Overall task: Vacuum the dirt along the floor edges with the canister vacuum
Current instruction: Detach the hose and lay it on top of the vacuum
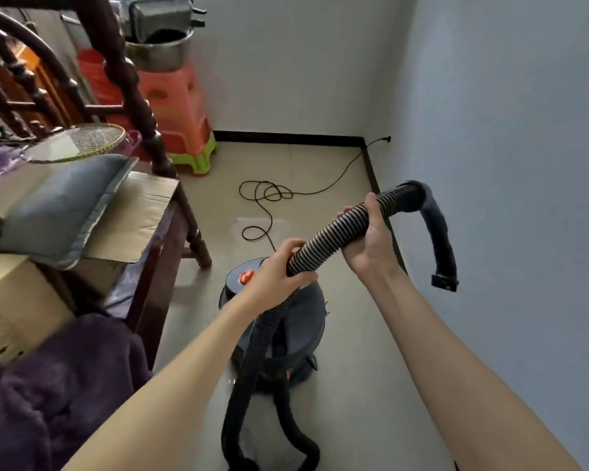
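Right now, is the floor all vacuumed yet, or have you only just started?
Only starting. The power cord runs across the floor to the wall. The left hand and right hand both grip the hose, with the nozzle raised off the floor. The edges along the baseboard remain to be done.

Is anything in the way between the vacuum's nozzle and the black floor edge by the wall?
Nothing visible. The nozzle hangs in the air beside the right wall, above the black edge. The floor strip below looks bare. The cord lies farther left, and the vacuum stands left of the edge. Both hands hold the hose.
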`<state>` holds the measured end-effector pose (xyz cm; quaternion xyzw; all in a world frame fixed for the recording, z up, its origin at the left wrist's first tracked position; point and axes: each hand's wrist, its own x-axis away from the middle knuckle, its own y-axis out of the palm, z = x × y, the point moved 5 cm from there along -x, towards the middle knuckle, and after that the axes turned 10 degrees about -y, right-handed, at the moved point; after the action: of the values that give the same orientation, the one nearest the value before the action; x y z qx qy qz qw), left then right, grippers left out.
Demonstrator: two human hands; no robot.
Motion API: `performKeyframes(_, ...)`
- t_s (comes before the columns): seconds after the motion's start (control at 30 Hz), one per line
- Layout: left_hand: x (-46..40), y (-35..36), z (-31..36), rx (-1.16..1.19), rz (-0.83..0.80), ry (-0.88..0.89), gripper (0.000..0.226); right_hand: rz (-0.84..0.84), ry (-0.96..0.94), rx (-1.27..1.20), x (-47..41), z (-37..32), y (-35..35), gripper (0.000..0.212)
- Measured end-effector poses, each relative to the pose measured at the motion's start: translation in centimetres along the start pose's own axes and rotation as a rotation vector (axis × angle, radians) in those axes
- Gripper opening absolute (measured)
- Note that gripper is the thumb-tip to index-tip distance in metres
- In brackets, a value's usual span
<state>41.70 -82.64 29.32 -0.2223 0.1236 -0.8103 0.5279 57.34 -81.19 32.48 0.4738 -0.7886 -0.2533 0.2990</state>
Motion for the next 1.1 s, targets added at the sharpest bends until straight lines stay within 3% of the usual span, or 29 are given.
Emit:
performKeyframes(0.13,-3.7,-3.5,-2.0,-0.138,-0.147,0.01,0.046,0.098,0.013,0.287,-1.4,2.3,-2.4,0.029)
performKeyframes(0.23,-5.9,-4.9,-2.3,-0.164,-0.233,0.001,0.045,0.184,0.042,0.721,-1.8,3.1,-4.5,0.051)
performKeyframes(0.3,-7.0,-5.4,-2.4,-0.18,-0.275,-0.003,0.044,0.23,-0.024,1.008,-2.2,2.9,-5.6,0.062)
performKeyframes(0.37,-7.8,-5.8,-2.8,-0.196,-0.309,-0.017,0.044,0.221,-0.175,1.306,-2.9,2.2,-5.9,0.06)
performKeyframes(0.47,-8.7,-6.3,-4.1,-0.172,-0.325,-0.069,0.043,-0.021,-0.356,1.406,-4.4,2.2,-5.4,0.032)
performKeyframes(0.53,-9.5,-6.8,-4.8,-0.094,-0.314,-0.122,0.04,-0.366,-0.388,1.469,-5.7,3.3,-4.3,0.048)
performKeyframes(0.6,-10.3,-7.0,-5.3,-0.032,-0.308,-0.155,0.037,-0.596,-0.422,1.597,-7.4,4.4,-3.6,0.063)
performKeyframes(0.73,-11.7,-5.2,-6.6,0.022,-0.297,-0.223,0.04,-0.698,-0.499,1.715,-12.2,5.5,-3.3,0.053)
performKeyframes(0.93,-14.0,-1.1,-12.1,-0.071,-0.311,-0.414,0.039,-1.003,-0.399,1.745,-16.8,9.1,-8.5,0.056)
performKeyframes(1.1,-16.1,0.5,-16.1,0.075,-0.2,-0.48,0.022,-1.092,-0.299,1.704,-20.3,13.1,-11.7,0.06)
